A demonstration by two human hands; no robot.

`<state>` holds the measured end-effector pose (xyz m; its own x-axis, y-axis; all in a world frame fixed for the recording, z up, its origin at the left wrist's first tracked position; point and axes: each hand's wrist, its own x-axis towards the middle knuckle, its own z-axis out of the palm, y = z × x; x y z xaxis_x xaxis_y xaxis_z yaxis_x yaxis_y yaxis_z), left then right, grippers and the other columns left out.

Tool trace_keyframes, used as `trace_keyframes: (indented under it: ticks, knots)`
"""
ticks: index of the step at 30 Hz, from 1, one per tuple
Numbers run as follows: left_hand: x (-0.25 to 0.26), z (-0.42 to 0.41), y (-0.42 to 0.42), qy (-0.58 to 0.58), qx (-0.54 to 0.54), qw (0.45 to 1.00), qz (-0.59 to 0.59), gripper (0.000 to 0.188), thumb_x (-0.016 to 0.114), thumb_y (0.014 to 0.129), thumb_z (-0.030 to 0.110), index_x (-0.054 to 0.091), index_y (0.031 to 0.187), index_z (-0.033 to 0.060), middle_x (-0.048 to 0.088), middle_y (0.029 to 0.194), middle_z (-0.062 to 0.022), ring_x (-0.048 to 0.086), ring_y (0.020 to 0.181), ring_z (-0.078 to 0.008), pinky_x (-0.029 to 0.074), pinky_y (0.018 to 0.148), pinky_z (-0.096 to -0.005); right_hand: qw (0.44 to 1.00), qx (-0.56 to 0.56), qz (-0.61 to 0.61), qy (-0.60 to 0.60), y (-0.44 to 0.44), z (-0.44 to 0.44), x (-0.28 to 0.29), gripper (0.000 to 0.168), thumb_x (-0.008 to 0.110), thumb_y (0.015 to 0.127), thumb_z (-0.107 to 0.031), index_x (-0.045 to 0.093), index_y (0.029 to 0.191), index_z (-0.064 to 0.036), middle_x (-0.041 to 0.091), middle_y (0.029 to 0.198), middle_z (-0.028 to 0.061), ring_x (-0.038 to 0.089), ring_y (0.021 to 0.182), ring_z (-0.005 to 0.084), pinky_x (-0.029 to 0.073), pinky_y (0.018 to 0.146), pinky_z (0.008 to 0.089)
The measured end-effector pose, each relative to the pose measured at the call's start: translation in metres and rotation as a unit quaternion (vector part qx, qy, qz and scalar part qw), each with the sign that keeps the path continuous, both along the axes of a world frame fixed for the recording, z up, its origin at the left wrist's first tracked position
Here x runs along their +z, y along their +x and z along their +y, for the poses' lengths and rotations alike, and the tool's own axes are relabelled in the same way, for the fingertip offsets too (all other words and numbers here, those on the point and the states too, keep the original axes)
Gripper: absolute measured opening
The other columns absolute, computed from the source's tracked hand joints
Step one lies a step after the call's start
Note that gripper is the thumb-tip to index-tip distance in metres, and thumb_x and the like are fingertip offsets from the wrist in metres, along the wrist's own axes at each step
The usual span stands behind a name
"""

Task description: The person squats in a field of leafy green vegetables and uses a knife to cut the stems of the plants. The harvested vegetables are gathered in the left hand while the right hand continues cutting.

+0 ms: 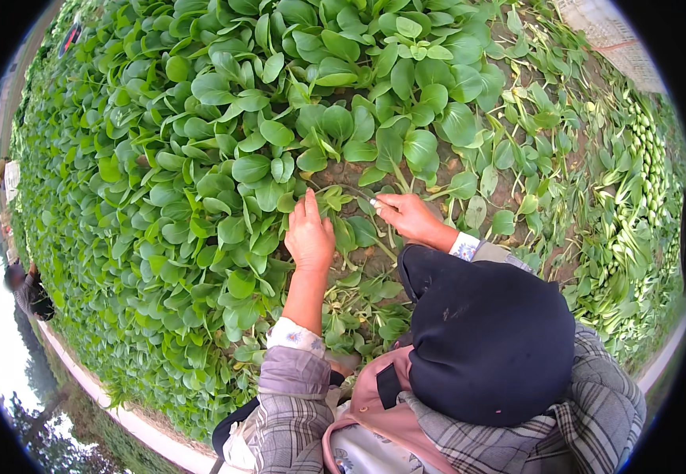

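Observation:
My right hand [408, 218] grips the handle end of a sickle, of which only a small pale part shows at the fingers. Its thin curved blade [351, 188] reaches left across bare soil, low among the stems. My left hand [310, 234] is by the blade's far end, back of the hand up, fingers stretched forward against the leafy greens [269, 189], which look like bok choy. Whether those fingers pinch a stem is hidden. Between the hands lie a small leafy plant [334, 198] and broad leaves [362, 231].
Dense standing greens [159, 178] fill the left and top. Cut greens with pale stems [621, 237] lie in rows at right, near a whitish woven sheet or sack [609, 38]. Loose leaves litter the soil [568, 260]. Another person [29, 290] is at the far left, beside a path [117, 409].

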<state>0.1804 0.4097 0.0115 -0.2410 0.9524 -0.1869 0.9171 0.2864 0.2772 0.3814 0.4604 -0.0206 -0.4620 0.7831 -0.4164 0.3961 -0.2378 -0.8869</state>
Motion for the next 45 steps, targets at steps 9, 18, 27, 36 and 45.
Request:
trace_keyframes:
  ticks: [9,18,27,36,45]
  knots:
    - [-0.007,0.002,-0.001,-0.019,-0.040,0.998,0.037,0.039,0.067,0.068,0.010,0.058,0.106,0.0060,0.056,0.109,-0.0085,0.056,0.095,-0.0288,0.050,0.076,-0.0375,0.998,0.021,-0.035,0.044,-0.003,-0.005,-0.001,0.031,0.054,0.089,-0.024,0.061,0.104,0.002,0.060,0.069,0.0201,0.055,0.056,0.0295,0.045,0.058,0.0384]
    - [-0.014,0.002,0.006,-0.026,-0.019,0.996,0.079,0.022,0.064,0.070,0.008,0.058,0.091,0.0060,0.053,0.104,-0.0099,0.057,0.089,-0.0283,0.053,0.065,-0.0381,0.986,0.028,-0.018,-0.165,-0.012,0.015,0.006,0.026,0.053,0.089,-0.023,0.062,0.096,0.000,0.053,0.057,0.0095,0.048,0.050,0.0153,0.040,0.051,0.0346]
    - [-0.002,-0.016,-0.001,0.039,-0.017,0.999,0.021,0.031,0.066,0.070,0.008,0.061,0.101,0.0111,0.055,0.096,-0.0059,0.059,0.088,-0.0261,0.050,0.066,-0.0385,0.998,-0.016,0.006,-0.063,0.010,-0.008,0.005,0.026,0.058,0.086,-0.021,0.061,0.100,0.001,0.055,0.064,0.0044,0.046,0.055,0.0100,0.041,0.053,0.0297]
    - [0.053,-0.043,0.033,0.095,0.078,0.982,-0.144,0.021,0.068,0.072,0.009,0.065,0.092,0.0112,0.057,0.080,-0.0042,0.058,0.061,-0.0225,0.046,0.055,-0.0347,0.948,-0.026,0.183,-0.259,-0.008,0.013,0.046,0.055,0.068,0.082,-0.013,0.043,0.129,0.000,0.060,0.096,0.0039,0.051,0.057,0.0034,0.039,0.044,0.0163]
    - [0.103,-0.040,0.055,0.058,-0.042,0.993,-0.095,0.041,0.073,0.070,0.012,0.060,0.109,0.0073,0.058,0.115,-0.0087,0.062,0.069,-0.0219,0.051,0.064,-0.0313,0.928,-0.099,0.236,-0.272,-0.003,0.013,0.050,0.051,0.066,0.077,-0.002,0.046,0.124,0.003,0.056,0.078,0.0000,0.048,0.049,0.0033,0.035,0.037,0.0168]
